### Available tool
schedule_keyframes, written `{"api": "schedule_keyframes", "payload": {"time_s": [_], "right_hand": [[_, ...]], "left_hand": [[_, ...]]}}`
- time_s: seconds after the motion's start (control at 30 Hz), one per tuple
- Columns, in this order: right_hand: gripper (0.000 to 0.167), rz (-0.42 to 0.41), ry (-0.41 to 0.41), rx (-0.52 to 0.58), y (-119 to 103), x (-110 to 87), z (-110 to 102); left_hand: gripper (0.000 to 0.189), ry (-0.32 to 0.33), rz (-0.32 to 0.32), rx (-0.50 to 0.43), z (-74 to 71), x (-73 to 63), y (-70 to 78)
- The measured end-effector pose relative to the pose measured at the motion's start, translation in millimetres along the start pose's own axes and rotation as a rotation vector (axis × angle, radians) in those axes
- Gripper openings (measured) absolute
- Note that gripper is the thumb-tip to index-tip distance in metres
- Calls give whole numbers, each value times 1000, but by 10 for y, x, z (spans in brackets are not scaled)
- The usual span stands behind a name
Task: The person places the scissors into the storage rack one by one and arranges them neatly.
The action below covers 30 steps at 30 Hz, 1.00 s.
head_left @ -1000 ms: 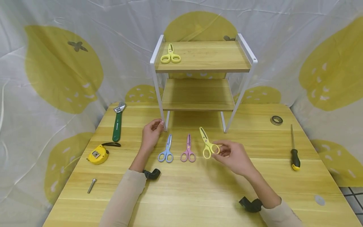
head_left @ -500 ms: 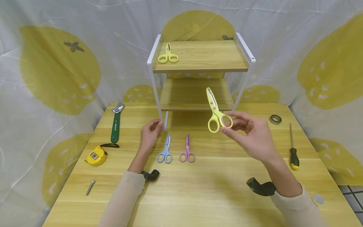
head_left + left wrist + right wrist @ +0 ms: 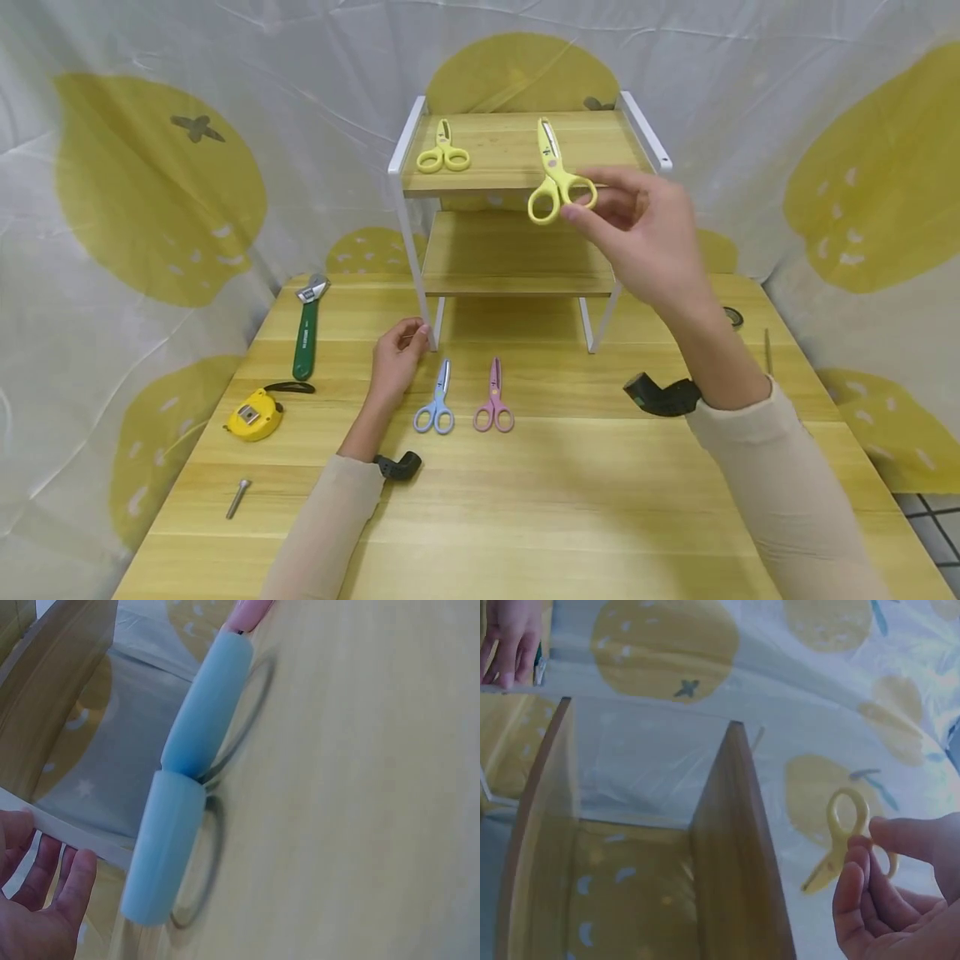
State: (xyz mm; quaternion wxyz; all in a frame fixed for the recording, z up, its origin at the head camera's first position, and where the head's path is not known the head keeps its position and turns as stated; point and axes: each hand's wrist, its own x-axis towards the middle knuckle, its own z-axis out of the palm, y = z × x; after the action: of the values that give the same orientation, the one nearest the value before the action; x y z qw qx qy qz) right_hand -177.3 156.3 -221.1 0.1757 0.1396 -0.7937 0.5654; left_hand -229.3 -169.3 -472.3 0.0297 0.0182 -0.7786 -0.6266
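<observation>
On the near left of the surface [image 3: 555,517] lies a bolt [image 3: 237,500], with a yellow tape measure [image 3: 255,415] a little beyond it. Toward the middle, blue scissors [image 3: 438,400] and pink scissors [image 3: 492,402] lie side by side, apart, points away from the person. Just past the blue pair, the left hand [image 3: 397,360] has its fingers curled, pinching the left front leg [image 3: 412,250] of the shelf near its foot. A green-handled wrench [image 3: 305,333] lies to the left of that hand; far to the right, the right arm partly hides a screwdriver [image 3: 768,354].

The right hand [image 3: 651,229] is raised, thumb and fingers clamped on the right handle loop of a yellow pair of scissors [image 3: 553,162]. This pair extends leftward from the fingertips; its long axis runs away from the person, tips forward and tilted slightly left. From the head it overlaps the front edge of the top board [image 3: 502,150]; the right wrist view shows a gap between them, though how far over the board it reaches cannot be told. The right hand is the nearer to that board. Farther left on it, a second yellow pair [image 3: 443,148] lies flat, tips to the back, roughly parallel to the held one. A lemon-print curtain [image 3: 337,100] hangs behind.
</observation>
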Motion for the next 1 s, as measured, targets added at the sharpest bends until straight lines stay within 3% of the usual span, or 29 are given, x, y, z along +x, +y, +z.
{"api": "schedule_keyframes", "payload": {"time_s": [0.17,0.33,0.47,0.7,1.0], "right_hand": [[45,45,-14,-145,-23,400,73],[50,112,-81,-259,-54,706,157],[53,161,-132,-282,-75,890,270],[54,241,-155,-252,-51,1066,452],[52,258,-225,-327,-22,1119,515]], "left_hand": [[33,-20,-23,3,-8,-107,230],[33,-25,-24,-7,1,-120,233],[33,-25,-27,-20,3,-81,167],[36,-16,-19,-35,12,42,-87],[37,8,14,-7,15,20,-109]]}}
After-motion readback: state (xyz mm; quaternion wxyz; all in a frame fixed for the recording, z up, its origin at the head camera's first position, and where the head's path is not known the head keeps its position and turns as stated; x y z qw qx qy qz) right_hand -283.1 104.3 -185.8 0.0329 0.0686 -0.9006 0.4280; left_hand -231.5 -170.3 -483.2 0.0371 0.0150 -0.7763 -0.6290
